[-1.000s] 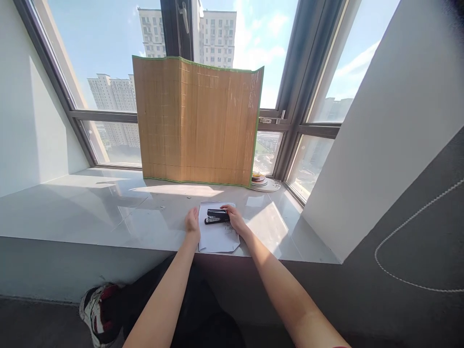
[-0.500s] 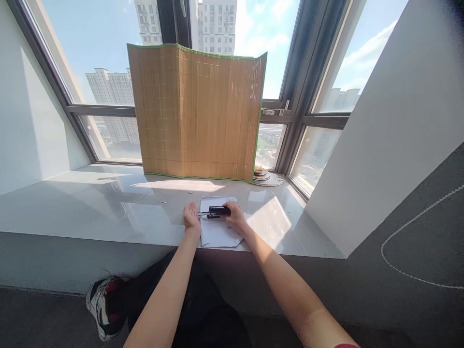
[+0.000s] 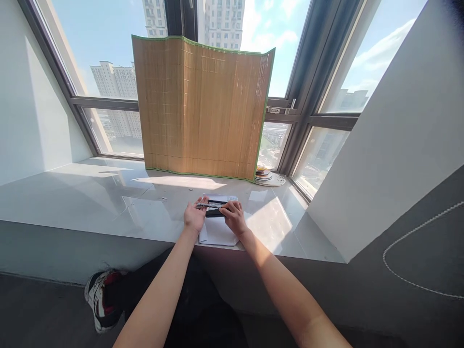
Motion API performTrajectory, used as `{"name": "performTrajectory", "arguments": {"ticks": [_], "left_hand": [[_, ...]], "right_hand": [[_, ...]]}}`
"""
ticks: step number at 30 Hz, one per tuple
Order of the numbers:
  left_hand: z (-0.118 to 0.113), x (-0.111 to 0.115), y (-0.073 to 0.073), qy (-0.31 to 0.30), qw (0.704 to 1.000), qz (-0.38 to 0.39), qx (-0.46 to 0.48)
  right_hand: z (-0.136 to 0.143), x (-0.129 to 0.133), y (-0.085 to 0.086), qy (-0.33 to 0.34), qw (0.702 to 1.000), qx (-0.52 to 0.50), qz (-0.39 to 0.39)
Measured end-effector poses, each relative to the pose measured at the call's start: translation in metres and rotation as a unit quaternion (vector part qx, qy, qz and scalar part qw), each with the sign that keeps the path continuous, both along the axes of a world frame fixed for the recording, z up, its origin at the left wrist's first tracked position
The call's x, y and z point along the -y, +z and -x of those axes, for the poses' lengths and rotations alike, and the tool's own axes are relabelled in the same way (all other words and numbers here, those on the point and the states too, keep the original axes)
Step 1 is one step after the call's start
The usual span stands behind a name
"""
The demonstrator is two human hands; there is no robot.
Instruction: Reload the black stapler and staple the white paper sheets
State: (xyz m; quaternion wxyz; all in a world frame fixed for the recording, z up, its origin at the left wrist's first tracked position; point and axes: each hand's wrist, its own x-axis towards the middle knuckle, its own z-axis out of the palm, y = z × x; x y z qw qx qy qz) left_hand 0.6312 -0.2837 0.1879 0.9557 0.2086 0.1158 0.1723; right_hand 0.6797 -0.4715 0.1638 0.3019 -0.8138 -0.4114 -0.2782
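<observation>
A black stapler-like tool [image 3: 215,212] with a slim metal part is above white papers [image 3: 219,233] on the glossy sill. My right hand [image 3: 235,216] is closed round its right end. Palm up, my left hand [image 3: 195,216] lies at the left end, its fingers partly spread beneath the metal part. Whether the metal part rests on those fingers is too small to tell.
A bamboo mat [image 3: 203,111] with green edging stands upright against the window behind the sill [image 3: 90,193]. Stacked round plates or discs [image 3: 270,179] lie by its lower right corner. A slanted white wall [image 3: 377,130] bounds the right side.
The black tool looks more opened out, with its metal part apart from the dark body. My left hand has turned palm up and reaches further under its left end. The view has shifted slightly.
</observation>
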Motion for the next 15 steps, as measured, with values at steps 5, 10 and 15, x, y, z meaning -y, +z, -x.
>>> {"name": "performTrajectory", "arguments": {"ticks": [5, 10, 15], "left_hand": [[-0.006, -0.003, -0.003, 0.037, 0.999, 0.020, -0.002], [-0.007, -0.001, -0.006, 0.058, 0.998, -0.021, 0.006], [-0.004, 0.001, -0.008, 0.082, 0.991, -0.101, 0.028]], "right_hand": [[-0.005, 0.000, 0.000, -0.065, 0.992, -0.027, -0.109], [-0.017, 0.001, -0.004, -0.111, 0.973, -0.110, -0.168], [-0.025, 0.001, -0.010, -0.111, 0.962, -0.205, -0.139]]}}
